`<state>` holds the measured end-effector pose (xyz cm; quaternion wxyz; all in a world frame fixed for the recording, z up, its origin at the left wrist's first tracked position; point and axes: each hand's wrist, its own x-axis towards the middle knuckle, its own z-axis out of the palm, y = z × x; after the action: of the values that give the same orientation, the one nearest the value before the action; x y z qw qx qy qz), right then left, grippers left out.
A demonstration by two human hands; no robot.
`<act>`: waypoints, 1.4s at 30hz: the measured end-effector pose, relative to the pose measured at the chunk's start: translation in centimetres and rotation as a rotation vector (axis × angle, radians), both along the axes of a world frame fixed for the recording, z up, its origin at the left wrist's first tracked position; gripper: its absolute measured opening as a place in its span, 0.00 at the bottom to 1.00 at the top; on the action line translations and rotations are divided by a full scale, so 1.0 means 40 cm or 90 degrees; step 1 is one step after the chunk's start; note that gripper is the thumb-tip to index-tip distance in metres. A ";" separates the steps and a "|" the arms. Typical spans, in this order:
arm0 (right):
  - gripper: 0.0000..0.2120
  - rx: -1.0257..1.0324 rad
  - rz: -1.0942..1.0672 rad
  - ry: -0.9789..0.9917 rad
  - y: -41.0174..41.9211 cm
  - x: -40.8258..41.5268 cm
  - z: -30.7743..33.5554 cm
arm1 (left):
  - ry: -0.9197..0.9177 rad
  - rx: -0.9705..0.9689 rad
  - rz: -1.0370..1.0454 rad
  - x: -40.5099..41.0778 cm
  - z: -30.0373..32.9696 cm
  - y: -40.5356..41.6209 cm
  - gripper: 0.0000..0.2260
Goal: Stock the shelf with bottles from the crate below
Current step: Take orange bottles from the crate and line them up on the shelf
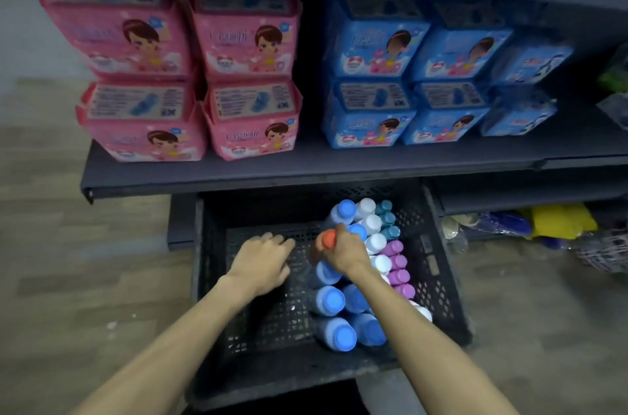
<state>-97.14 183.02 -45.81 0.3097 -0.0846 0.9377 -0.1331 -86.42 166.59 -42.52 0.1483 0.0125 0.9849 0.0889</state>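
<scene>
A black plastic crate [438, 282] sits on the floor under the dark shelf [238, 173]. Several upright bottles with blue, white, teal and purple caps [331, 299] fill its right half. My right hand [346, 251] grips the neck of an orange-capped bottle [328, 239] among them. My left hand [263, 260] hovers over the bare left half of the crate, fingers loosely curled, holding nothing.
Pink packs [176, 74] and blue packs [418, 74] stand stacked on the shelf above the crate. A lower shelf at right holds yellow and blue bagged goods [550, 221]. Wood-pattern floor [85, 278] lies to the left.
</scene>
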 end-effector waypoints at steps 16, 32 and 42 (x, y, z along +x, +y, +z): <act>0.14 0.081 0.132 0.116 -0.073 -0.020 -0.072 | -0.043 0.027 0.081 0.036 -0.095 0.024 0.18; 0.28 -0.287 0.098 0.236 -0.049 0.039 0.206 | 0.054 -0.113 -0.030 -0.025 0.096 -0.082 0.19; 0.28 -0.380 0.255 0.438 -0.078 0.048 0.480 | 0.296 -0.131 -0.139 -0.072 0.363 -0.165 0.16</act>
<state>-95.23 179.89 -26.60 -0.0357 -0.3870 0.8718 -0.2982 -89.31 160.01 -28.02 -0.0728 0.1233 0.9891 -0.0335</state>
